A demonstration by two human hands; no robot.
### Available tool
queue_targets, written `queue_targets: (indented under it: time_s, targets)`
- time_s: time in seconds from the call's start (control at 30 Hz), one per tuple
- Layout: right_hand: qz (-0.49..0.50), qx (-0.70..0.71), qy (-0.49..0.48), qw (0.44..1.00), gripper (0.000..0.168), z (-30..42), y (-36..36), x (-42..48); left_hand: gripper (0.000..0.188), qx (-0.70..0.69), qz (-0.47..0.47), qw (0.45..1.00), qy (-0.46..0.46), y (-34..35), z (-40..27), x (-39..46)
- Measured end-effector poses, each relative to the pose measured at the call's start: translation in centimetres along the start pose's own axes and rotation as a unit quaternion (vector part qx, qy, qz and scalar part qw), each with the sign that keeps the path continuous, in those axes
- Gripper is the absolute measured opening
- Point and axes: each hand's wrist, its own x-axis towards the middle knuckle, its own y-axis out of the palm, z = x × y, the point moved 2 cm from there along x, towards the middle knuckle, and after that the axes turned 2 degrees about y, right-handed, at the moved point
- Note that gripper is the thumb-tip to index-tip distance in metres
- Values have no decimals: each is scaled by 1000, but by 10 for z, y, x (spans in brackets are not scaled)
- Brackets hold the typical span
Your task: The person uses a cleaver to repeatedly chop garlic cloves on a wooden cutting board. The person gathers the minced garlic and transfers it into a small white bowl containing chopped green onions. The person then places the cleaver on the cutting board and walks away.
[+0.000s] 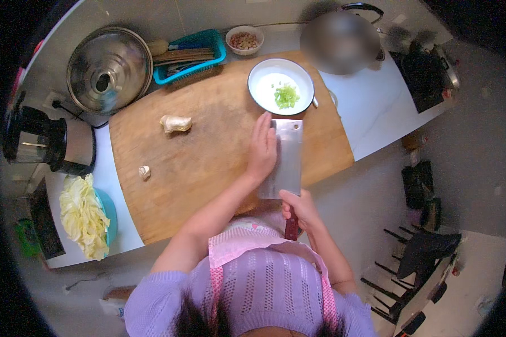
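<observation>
My right hand (pixel 302 209) grips the dark red handle of a broad cleaver (pixel 289 156), whose steel blade points away from me over the right part of a wooden cutting board (pixel 202 177). My left hand (pixel 262 149) lies flat along the left side of the blade, fingers straight and touching it. Just beyond the blade's far end sits a white enamel bowl (pixel 262 86) with a dark rim, holding chopped green onion (pixel 286 97). A piece of ginger (pixel 176 124) and a small piece of garlic (pixel 144 172) lie on the board's left half.
At the back stand a metal lid (pixel 128 54), a teal basket (pixel 189 76) with chopsticks, a small bowl (pixel 244 52) of chopped pieces and a blurred round vessel (pixel 339 42). Leftward are a black appliance (pixel 74 145) and cabbage leaves (pixel 82 215) in a teal container. A stove (pixel 417 76) is at right.
</observation>
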Motion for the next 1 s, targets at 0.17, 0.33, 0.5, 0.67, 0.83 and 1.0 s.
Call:
queue_targets:
  time_s: [0.17, 0.33, 0.5, 0.67, 0.83, 1.0]
  targets:
    - [-32, -1, -68, 997, 24, 63, -17, -3, 37, -80, -6, 996, 36, 43, -22, 61]
    - [-43, -33, -126, 991, 21, 121, -24, 22, 36, -97, 1, 995, 9, 78, 17, 117]
    - [-54, -61, -125, 989, 18, 147, -36, 48, 35, -53, 43, 998, 11, 90, 47, 138]
    - [-53, -39, -117, 991, 16, 156, -46, 68, 46, 121, 185, 970, 100, 95, 38, 127]
    - [-63, -28, -86, 994, 15, 168, -45, 62, 45, 255, 223, 917, 213, 98, 36, 117]
    - [-59, -53, -77, 994, 10, 164, -49, 58, 43, 288, 230, 909, 195, 91, 39, 122]
